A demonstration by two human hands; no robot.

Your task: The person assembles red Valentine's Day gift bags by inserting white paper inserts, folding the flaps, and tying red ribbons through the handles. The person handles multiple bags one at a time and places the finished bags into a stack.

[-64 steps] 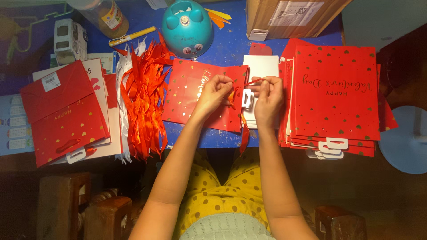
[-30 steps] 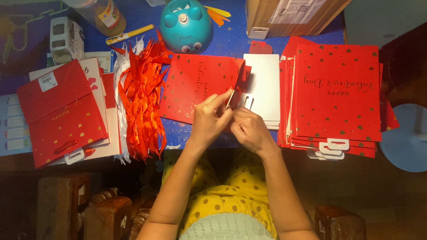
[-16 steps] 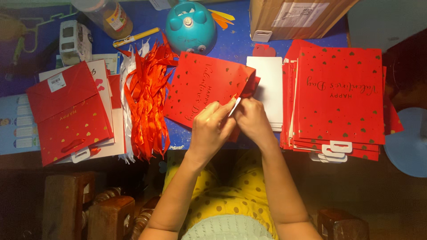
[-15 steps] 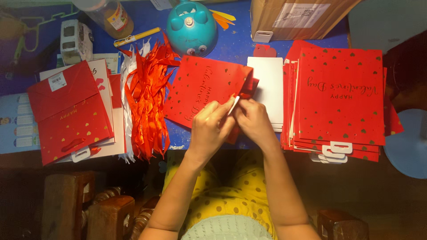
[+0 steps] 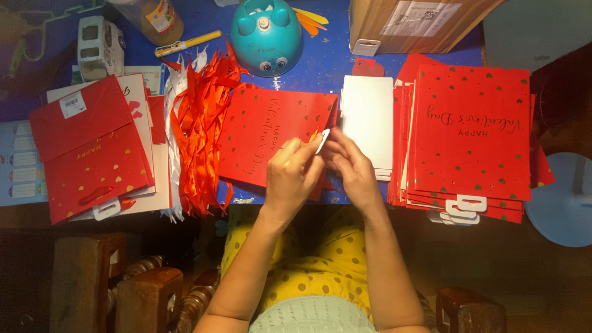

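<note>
A flat red paper gift bag [image 5: 265, 132] with gold hearts lies on the blue table in front of me. My left hand [image 5: 295, 176] and my right hand [image 5: 350, 168] meet at the bag's right edge, fingers pinched together. Between the fingertips sticks up a small white tag [image 5: 322, 140] with a bit of orange ribbon beside it. Both hands cover the bag's right corner. Just right of my hands lies a stack of white cards [image 5: 368, 126].
A pile of red gift bags [image 5: 472, 132] lies at the right, more red bags [image 5: 86, 151] at the left. Orange and white ribbons [image 5: 197, 129] lie between. A teal round toy [image 5: 266, 36], a cardboard box [image 5: 407, 21], a jar [image 5: 154, 15] and a marker [image 5: 188, 43] stand at the back.
My hands have come back from the bag's far edge toward me and closed together over its right corner. The bag has turned slightly. The view has shifted a little.
</note>
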